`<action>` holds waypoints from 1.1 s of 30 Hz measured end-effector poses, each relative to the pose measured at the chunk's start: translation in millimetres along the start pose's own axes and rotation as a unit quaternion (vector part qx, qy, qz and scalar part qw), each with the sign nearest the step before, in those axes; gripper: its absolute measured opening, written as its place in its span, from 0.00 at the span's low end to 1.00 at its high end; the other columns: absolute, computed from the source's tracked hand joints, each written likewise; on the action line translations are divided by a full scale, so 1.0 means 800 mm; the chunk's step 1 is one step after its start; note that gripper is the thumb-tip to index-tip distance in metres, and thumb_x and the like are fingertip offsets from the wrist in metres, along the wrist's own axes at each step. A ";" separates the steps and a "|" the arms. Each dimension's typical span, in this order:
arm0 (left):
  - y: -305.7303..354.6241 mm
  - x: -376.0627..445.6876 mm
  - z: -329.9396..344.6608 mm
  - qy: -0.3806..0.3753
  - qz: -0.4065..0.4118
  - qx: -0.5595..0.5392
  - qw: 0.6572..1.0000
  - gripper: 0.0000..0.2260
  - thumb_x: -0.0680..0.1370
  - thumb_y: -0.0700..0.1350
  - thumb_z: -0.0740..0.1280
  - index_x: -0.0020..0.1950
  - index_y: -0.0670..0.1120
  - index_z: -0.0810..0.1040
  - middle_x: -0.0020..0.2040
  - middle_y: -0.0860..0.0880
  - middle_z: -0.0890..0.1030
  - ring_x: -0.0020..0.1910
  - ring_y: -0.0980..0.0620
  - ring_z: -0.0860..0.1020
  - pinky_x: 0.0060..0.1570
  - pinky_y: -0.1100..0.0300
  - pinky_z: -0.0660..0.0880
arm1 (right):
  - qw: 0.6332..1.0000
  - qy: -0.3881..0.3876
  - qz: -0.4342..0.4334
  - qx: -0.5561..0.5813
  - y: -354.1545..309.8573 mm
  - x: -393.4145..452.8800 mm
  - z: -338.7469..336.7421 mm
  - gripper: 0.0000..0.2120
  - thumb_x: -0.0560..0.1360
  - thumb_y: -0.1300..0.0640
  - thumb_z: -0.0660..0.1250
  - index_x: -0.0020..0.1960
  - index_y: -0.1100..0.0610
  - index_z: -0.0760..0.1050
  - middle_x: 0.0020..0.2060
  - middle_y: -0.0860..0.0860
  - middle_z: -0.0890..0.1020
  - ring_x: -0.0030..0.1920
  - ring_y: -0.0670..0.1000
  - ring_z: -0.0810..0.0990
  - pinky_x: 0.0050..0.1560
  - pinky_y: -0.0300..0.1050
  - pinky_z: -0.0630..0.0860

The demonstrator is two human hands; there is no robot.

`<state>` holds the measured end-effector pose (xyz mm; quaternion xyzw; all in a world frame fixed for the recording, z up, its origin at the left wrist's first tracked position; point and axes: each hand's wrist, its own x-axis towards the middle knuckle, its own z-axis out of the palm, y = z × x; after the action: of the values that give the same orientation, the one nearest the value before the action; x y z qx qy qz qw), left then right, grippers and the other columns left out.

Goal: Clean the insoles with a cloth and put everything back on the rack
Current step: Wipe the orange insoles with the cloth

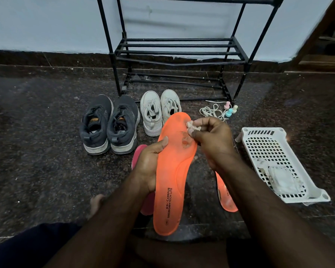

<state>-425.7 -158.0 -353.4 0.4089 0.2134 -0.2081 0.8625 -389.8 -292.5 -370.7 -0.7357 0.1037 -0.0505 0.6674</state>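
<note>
Head view, read from the left: a grey pair of shoes [109, 124] stands on the floor beside a white pair [160, 111], both in front of the black rack [179, 53], whose shelves are bare. Nearer, the left hand [150, 165] is closed around the edge of an orange insole [173, 171], holding it up, printed side facing the camera. Its heel reads "CAMPUS MEMORYTECH LITE". The right hand [211, 136] pinches a small bunched cloth [192, 127] against the forefoot, just above a dark smudge [185, 141]. To do this well, I would brace the insole firmly from behind and rub short strokes over that mark, turning the cloth to a clean part. A pink insole [138, 153] and a second orange insole [226, 196] lie below; its print is unreadable. Rightmost sits a white basket [306, 182].
</note>
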 end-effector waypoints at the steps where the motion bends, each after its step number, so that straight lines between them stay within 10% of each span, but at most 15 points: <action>1: -0.009 0.007 -0.020 -0.054 -0.042 -0.026 0.997 0.21 0.83 0.50 0.58 0.69 0.37 0.74 0.65 0.35 0.79 0.59 0.37 0.81 0.62 0.41 0.75 | 1.000 -0.002 0.013 0.027 0.000 0.000 -0.001 0.12 0.68 0.70 0.74 0.43 0.54 0.79 0.38 0.56 0.78 0.39 0.54 0.79 0.40 0.49 0.80; 8: -0.017 0.010 -0.048 -0.051 -0.029 -0.078 0.995 0.21 0.84 0.52 0.55 0.59 0.37 0.79 0.58 0.35 0.82 0.50 0.36 0.84 0.71 0.36 0.64 | 0.994 -0.045 0.015 0.094 -0.011 -0.001 -0.011 0.10 0.71 0.70 0.72 0.46 0.56 0.77 0.37 0.52 0.77 0.36 0.49 0.81 0.38 0.46 0.80; 12: 0.000 0.043 -0.026 -0.018 0.048 -0.122 0.991 0.21 0.87 0.45 0.50 0.74 0.34 0.67 0.56 0.30 0.81 0.36 0.49 0.85 0.57 0.59 0.79 | 0.999 -0.048 -0.024 0.006 0.005 -0.002 -0.006 0.13 0.68 0.67 0.76 0.42 0.51 0.79 0.38 0.51 0.79 0.39 0.50 0.79 0.44 0.54 0.82; 17: -0.024 0.016 -0.050 -0.026 -0.039 -0.086 0.995 0.22 0.83 0.52 0.58 0.68 0.37 0.75 0.64 0.35 0.79 0.66 0.34 0.75 0.71 0.35 0.65 | 1.000 -0.008 -0.017 -0.019 0.005 0.005 -0.011 0.12 0.72 0.68 0.70 0.47 0.52 0.77 0.42 0.54 0.80 0.38 0.55 0.81 0.44 0.56 0.83; 26: -0.026 0.041 -0.067 -0.035 -0.025 -0.117 0.992 0.26 0.83 0.58 0.56 0.67 0.39 0.76 0.57 0.36 0.83 0.50 0.38 0.82 0.59 0.42 0.74 | 0.960 -0.231 0.152 -0.039 0.018 -0.023 -0.020 0.03 0.76 0.62 0.69 0.45 0.61 0.77 0.31 0.53 0.80 0.29 0.47 0.76 0.31 0.38 0.74; 33: -0.032 0.053 -0.064 0.016 0.029 -0.008 0.999 0.15 0.83 0.51 0.59 0.67 0.46 0.76 0.65 0.45 0.81 0.56 0.45 0.81 0.56 0.45 0.77 | 0.973 -0.122 0.173 -0.092 0.034 0.004 -0.051 0.12 0.76 0.67 0.67 0.37 0.56 0.70 0.28 0.55 0.73 0.24 0.48 0.71 0.25 0.37 0.68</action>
<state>-414.6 -139.9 -421.3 0.4109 0.2169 -0.1749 0.8680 -397.9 -335.0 -393.9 -0.7653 0.1509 0.1655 0.6034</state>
